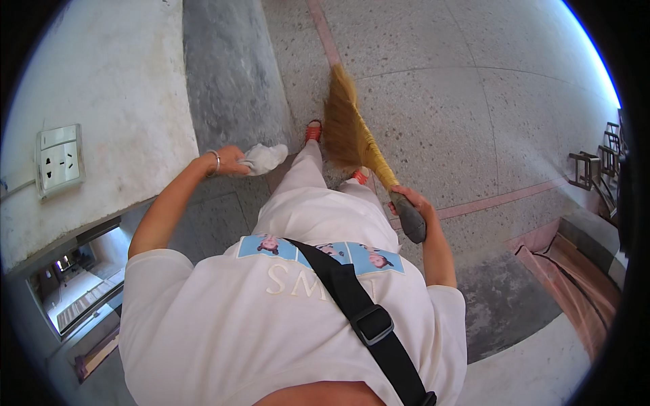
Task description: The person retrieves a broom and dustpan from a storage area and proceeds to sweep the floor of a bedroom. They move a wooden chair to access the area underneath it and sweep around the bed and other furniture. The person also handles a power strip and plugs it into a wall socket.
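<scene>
Speckled grey floor, divided by thin seams and pink strips, extends in front of the person and to the right. White wall stands on the left, with a grey band beside it and a socket panel mounted on its face. Broom is located ahead of the body, slanting from the right grip toward the upper middle of the view. Its bristle head fans out beside the red sandals; whether the tips touch the floor cannot be determined. Right grip is closed around the dark grey handle end, just behind the yellow wrapped section. Left grip, fitted with a bracelet at the wrist, is extended near the wall edge and pinches a crumpled white item; its material cannot be identified. Black strap with a buckle crosses the white shirt diagonally. Small stools stand at the far right, well apart from the broom; pinkish sheeting lies nearer, at the lower right.
</scene>
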### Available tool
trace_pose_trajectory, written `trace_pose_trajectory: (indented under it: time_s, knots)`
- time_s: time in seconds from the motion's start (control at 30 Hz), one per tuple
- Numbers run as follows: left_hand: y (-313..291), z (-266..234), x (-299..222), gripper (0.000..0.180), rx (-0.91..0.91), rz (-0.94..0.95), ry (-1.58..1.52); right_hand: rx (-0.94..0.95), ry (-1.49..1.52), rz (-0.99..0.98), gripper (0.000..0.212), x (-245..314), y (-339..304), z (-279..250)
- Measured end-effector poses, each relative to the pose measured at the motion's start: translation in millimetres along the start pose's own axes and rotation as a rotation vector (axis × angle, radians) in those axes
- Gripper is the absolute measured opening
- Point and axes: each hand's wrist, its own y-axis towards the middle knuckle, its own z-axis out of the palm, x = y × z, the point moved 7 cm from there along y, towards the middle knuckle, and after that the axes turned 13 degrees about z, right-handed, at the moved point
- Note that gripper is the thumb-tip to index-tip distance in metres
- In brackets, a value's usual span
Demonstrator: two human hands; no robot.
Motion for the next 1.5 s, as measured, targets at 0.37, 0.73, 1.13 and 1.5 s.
trace_pose_trajectory:
  time_s: [0.37,0.73,1.13,1.5]
  knots:
    - [7,4,-14,0.026,-0.018,0.039,-0.284,-0.013,-0.044,0.036,0.043,11,-11,10]
    - [15,13,4,0.031,0.005,0.037,-0.271,-0.1,-0.076,-0.08,0.033,-5,-140,28]
    - [10,12,-8,0.031,0.003,-0.002,-0.275,-0.237,0.047,-0.379,0.024,-5,-185,19]
    - [8,13,-12,0.034,0.013,0.027,-0.304,-0.282,0.139,-0.358,0.027,-23,-140,2]
